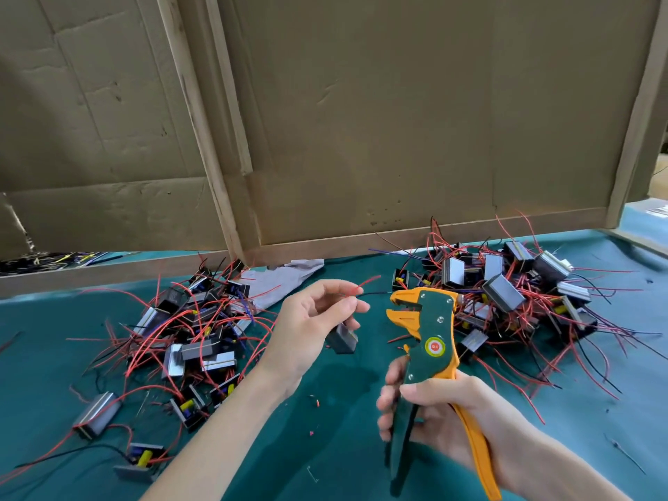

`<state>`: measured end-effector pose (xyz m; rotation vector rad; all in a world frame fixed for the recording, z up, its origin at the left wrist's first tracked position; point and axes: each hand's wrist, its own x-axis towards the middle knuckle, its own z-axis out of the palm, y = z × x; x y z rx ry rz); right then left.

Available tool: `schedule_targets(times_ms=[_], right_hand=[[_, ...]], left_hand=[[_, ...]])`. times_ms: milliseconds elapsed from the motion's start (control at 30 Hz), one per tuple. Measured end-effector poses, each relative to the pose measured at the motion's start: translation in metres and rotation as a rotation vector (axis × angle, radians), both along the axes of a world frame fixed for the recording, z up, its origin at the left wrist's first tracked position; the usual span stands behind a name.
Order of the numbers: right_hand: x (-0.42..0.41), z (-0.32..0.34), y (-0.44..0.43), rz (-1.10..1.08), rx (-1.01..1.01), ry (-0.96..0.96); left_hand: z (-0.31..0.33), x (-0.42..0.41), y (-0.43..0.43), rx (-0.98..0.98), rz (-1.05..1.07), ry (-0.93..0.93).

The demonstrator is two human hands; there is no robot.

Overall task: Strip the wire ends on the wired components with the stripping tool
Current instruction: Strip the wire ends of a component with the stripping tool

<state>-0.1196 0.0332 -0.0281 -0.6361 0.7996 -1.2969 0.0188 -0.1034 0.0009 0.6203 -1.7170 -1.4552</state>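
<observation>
Closest to us, at 5 o'clock, our right hand (435,426) wraps round both handles of the stripping tool (435,332), thumb across the top and fingers curled round the green handle. The tool stands nearly upright. Its orange jaws are parted and face 9 o'clock.

On the green table cover (325,461) between our forearms lie a few red scraps (317,403). At 8 o'clock two loose units (97,414) sit apart from the rest, trailing red and black leads.

Just past centre, at 9 o'clock from the tool head, our left hand (305,332) is raised off the table, palm turned inward. Its thumb and fingertips pinch a red wire (365,283), whose free end sticks out toward 2 o'clock. A thin dark lead also runs from those fingertips toward the tool's head. The component (341,341) these leads belong to hangs just beneath the fingers, clear of the table. The wire is near the jaws but not between them.

Farther out, one heap of wired components (197,330) spreads at 10 o'clock and a second heap (506,283) at 2 o'clock, both tangled in red leads. A grey rag (280,280) lies between them at 12 o'clock. Behind everything stands a cardboard wall (379,121) with a wooden strip (202,113).
</observation>
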Motion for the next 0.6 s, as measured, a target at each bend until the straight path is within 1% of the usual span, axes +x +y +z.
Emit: schedule_targets(times_ms=[167, 333, 433, 500, 600], right_hand=[[0.0004, 0.0006, 0.0015, 0.058, -0.036, 0.051], [0.001, 0.0008, 0.0024, 0.075, -0.048, 0.099], [0.0006, 0.0008, 0.0019, 0.074, -0.069, 0.088], [-0.0003, 0.0003, 0.0018, 0.076, -0.08, 0.088], [-0.0015, -0.0012, 0.0019, 0.08, -0.088, 0.102]], left_hand=[[0.0053, -0.0011, 0.0059, 0.075, 0.001, -0.032], [0.0076, -0.0001, 0.0075, 0.135, -0.077, -0.041], [0.0084, 0.0, 0.0076, 0.175, -0.092, 0.001], [0.009, 0.0, 0.0071, 0.176, -0.099, 0.008], [0.0099, 0.0005, 0.008, 0.155, -0.109, -0.03]])
